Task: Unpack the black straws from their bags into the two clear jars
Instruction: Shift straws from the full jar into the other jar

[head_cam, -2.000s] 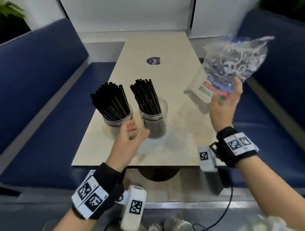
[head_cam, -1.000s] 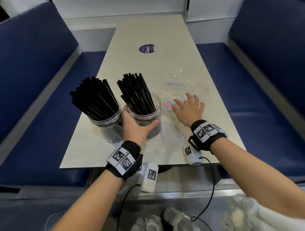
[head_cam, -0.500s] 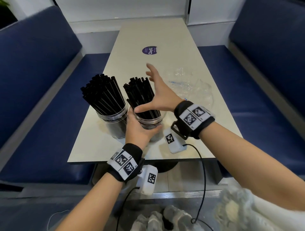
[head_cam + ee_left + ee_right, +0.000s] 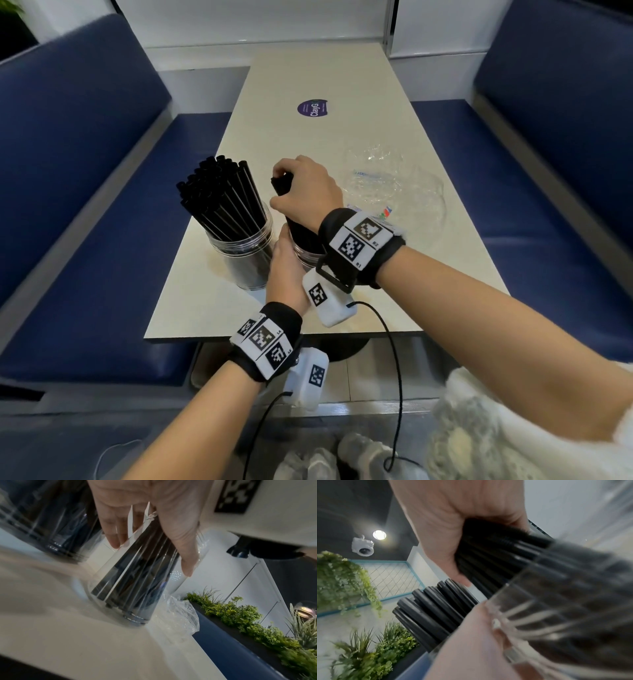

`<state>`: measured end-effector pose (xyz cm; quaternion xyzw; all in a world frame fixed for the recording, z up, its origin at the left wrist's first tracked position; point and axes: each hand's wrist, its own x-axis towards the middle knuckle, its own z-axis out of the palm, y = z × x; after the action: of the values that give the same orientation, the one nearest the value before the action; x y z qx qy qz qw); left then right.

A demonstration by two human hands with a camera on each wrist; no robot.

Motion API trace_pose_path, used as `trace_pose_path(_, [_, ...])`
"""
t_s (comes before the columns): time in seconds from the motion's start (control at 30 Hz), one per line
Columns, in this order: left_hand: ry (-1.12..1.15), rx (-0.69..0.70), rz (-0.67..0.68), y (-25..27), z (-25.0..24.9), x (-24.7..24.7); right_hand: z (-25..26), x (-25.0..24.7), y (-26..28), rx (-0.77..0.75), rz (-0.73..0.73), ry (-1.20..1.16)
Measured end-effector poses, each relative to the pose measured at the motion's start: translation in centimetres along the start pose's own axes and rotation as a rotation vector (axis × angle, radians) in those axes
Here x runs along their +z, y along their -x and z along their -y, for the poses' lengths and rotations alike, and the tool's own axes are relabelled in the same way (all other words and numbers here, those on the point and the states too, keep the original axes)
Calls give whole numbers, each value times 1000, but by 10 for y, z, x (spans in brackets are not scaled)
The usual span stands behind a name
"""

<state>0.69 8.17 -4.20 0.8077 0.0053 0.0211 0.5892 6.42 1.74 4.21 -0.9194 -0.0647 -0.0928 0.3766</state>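
Observation:
Two clear jars stand near the table's front edge. The left jar holds a fanned bundle of black straws. My left hand grips the right jar around its side. My right hand is curled around the upper part of the black straws standing in that right jar. My hands and wrist hide most of that jar in the head view. An empty, crumpled clear bag lies flat on the table to the right of the jars.
The cream table carries a purple round sticker farther back. Blue bench seats flank it on both sides. Green plants line a ledge beyond the right bench. A cable hangs from my right wrist.
My right hand laid the empty bag on the table, swung left over the right jar and closed around its straws. My left hand took hold of that jar and stays there.

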Motion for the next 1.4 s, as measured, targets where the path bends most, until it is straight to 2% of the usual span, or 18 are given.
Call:
trace_pose_path(0.17, [-86, 1, 21, 1, 5, -2, -1, -4, 1, 60, -109, -85])
trace_pose_path(0.37, [-195, 7, -20, 1, 13, -2, -21, -31, 7, 175, -419, -495])
trace_pose_path(0.43, [-207, 5, -24, 0, 14, -1, -27, -32, 14, 181, -446, -591])
trace_pose_path(0.5, [-220, 2, -30, 0, 13, -1, -31, -29, 23, 167, -376, -602])
trace_pose_path(0.6, [-226, 6, -39, 1, 13, -1, -35, -31, 30, 123, -224, -450])
trace_pose_path(0.73, [-227, 9, -37, 0, 13, -2, -35, -42, 36, 86, -215, -435])
trace_pose_path(0.8, [-219, 12, -34, 0, 13, -2, -34, -47, 37, 5, -254, -373])
trace_pose_path(0.87, [-220, 20, -30, 1, 13, -2, -33, -50, 35, -130, -230, -165])
trace_pose_path(0.93, [-227, 23, -29, 1, 13, -1, -33, -51, 28, -212, -108, 136])
trace_pose_path(1.0, [-234, 21, -34, 0, 13, -1, -35, -51, 24, -198, 60, 284])
trace_pose_path(1.07, [-240, 25, -41, 0, 12, -1, -37, -53, 22, -151, 170, 270])
trace_pose_path(1.17, [-248, 29, -40, 1, 12, -2, -39, -52, 19, -132, 171, 204])
trace_pose_path(1.4, [-229, 42, -45, 1, 15, -1, -25, -53, 34, -162, 193, 354])
